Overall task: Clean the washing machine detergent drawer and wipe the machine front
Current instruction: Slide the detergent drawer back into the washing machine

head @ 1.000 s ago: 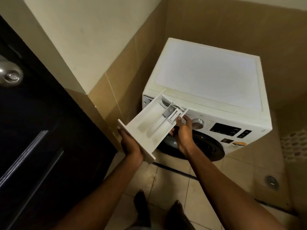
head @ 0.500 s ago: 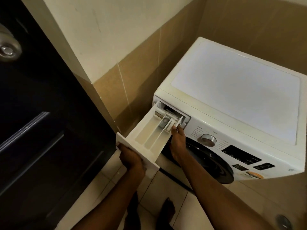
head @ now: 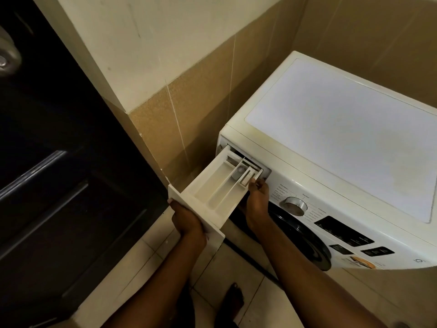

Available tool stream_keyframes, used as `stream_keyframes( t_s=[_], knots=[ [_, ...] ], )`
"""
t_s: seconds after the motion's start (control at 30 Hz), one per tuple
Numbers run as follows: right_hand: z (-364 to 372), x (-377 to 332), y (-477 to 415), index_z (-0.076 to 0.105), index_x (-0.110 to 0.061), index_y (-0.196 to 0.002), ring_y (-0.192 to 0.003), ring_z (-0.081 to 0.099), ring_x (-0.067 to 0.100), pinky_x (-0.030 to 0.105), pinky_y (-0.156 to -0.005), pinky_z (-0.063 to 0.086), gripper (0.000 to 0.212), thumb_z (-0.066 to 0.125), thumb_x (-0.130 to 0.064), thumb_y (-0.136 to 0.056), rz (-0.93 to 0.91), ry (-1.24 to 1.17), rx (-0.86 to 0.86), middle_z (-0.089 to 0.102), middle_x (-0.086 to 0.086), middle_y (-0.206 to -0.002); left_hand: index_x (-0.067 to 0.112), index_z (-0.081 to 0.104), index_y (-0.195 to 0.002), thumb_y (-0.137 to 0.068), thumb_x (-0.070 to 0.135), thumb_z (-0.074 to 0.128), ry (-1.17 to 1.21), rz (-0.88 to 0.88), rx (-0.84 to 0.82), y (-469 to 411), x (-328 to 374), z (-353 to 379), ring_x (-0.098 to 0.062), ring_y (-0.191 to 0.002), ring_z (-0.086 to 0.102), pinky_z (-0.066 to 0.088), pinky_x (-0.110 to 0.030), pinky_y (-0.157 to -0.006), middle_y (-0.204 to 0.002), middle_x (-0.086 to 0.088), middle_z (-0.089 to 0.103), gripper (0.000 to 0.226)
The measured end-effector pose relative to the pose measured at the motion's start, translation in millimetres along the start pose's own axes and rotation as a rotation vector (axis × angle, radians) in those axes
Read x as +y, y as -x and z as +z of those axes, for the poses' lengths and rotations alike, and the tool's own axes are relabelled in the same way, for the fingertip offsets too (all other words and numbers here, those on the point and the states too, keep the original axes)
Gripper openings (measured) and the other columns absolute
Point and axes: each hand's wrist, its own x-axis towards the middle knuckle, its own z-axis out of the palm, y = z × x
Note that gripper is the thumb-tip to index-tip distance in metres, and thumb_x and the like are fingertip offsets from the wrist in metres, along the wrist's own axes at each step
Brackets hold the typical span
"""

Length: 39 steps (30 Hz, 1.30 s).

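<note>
A white front-loading washing machine stands in the corner at the right. Its white detergent drawer sticks far out of the slot at the machine's top left, with its rear end just inside the opening and several compartments showing. My left hand grips the drawer's front panel from below. My right hand holds the drawer's right side near the slot, thumb on the rim. Beneath the drawer is the dark round door.
A dark door with a metal knob fills the left. A tiled wall corner juts out close to the drawer's left side. The silver dial and black display sit on the control panel. Bare feet stand on the tiled floor.
The drawer's rear end has gone from outside the machine into the slot. Both hands moved with it towards the machine, and the view has drawn closer.
</note>
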Motion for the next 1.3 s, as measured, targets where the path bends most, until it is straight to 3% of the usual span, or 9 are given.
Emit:
stream_keyframes(
  t_s=[0.13,0.3,0.4,0.47,0.53,0.6,0.77,1.1,1.3],
  knots=[
    [1,-14,-4,0.048,-0.017,-0.125,-0.112,0.056,0.026,0.050,-0.100,0.048,0.030,0.049,-0.036,-0.101,-0.021,0.123,0.049,0.057,0.009,-0.123,0.022,0.061,-0.100,-0.103,0.056,0.030,-0.016,0.008,0.017,3,9,18,-0.020,-0.081,0.063,0.051,-0.037,-0.079,-0.091,-0.001,0.066,0.046],
    [-25,-45,15,0.054,-0.013,-0.087,-0.061,0.055,0.013,0.028,-0.058,0.041,0.028,0.047,-0.035,-0.101,-0.485,0.730,0.058,0.061,0.002,-0.071,0.029,0.061,-0.092,-0.103,0.054,0.032,-0.008,0.004,-0.017,-7,1,34,-0.021,-0.082,0.066,0.053,-0.034,-0.068,-0.090,0.001,0.068,0.040],
    [-44,-80,3,0.057,-0.015,-0.078,-0.069,0.053,0.020,0.027,-0.058,0.035,0.028,0.050,-0.031,-0.100,-0.975,1.097,0.184,0.059,0.001,-0.071,0.031,0.060,-0.091,-0.103,0.053,0.033,0.020,-0.001,-0.048,-13,-5,52,-0.024,-0.088,0.065,0.054,-0.042,-0.086,-0.094,0.002,0.067,0.037],
    [-58,-100,-26,0.067,-0.012,-0.101,-0.100,0.061,0.029,0.034,-0.077,0.045,0.021,0.051,-0.027,-0.099,-1.168,1.323,0.184,0.068,0.009,-0.103,0.030,0.062,-0.093,-0.103,0.052,0.034,0.030,-0.005,-0.048,-16,-7,66,-0.026,-0.093,0.066,0.052,-0.044,-0.093,-0.097,0.001,0.068,0.037],
    [-69,-107,-54,0.047,-0.014,-0.143,-0.141,0.037,0.028,0.041,-0.107,0.037,0.045,0.038,-0.034,-0.104,-1.076,1.536,0.028,0.044,0.007,-0.151,0.027,0.064,-0.093,-0.104,0.048,0.036,0.066,-0.020,-0.038,-23,-13,78,-0.032,-0.102,0.065,0.051,-0.047,-0.096,-0.098,-0.001,0.068,0.036],
    [-73,-104,-67,0.025,-0.016,-0.155,-0.150,0.017,0.020,0.038,-0.118,0.024,0.055,0.022,-0.041,-0.106,-0.991,1.591,-0.065,0.022,0.001,-0.162,0.025,0.063,-0.092,-0.104,0.046,0.036,0.090,-0.034,-0.025,-27,-15,91,-0.034,-0.105,0.063,0.051,-0.048,-0.098,-0.098,-0.003,0.067,0.037],
    [-72,-102,-70,0.022,-0.013,-0.155,-0.150,0.016,0.016,0.035,-0.120,0.020,0.055,0.019,-0.035,-0.106,-1.020,1.615,-0.056,0.020,0.001,-0.162,0.015,0.065,-0.120,-0.102,0.056,0.032,0.102,-0.077,-0.035,-31,-22,149,-0.035,-0.108,0.065,0.050,-0.050,-0.101,-0.113,-0.010,0.069,0.056],
    [-71,-103,-72,0.018,-0.018,-0.157,-0.151,0.008,0.011,0.030,-0.122,0.013,0.054,0.018,-0.036,-0.106,-0.969,1.603,-0.032,0.014,-0.004,-0.163,0.034,0.069,-0.114,-0.074,0.079,0.031,0.066,-0.018,-0.001,-73,-46,208,-0.030,-0.113,0.064,0.028,-0.064,-0.112,-0.105,0.007,0.075,0.071],
    [-71,-103,-71,0.020,-0.017,-0.156,-0.151,0.011,0.012,0.031,-0.121,0.014,0.054,0.018,-0.036,-0.106,-0.977,1.610,-0.037,0.016,-0.003,-0.163,0.025,0.065,-0.103,-0.101,0.055,0.037,0.169,-0.133,-0.062,-20,-15,144,-0.038,-0.112,0.065,0.054,-0.051,-0.092,-0.113,-0.009,0.070,0.042]
  ],
)
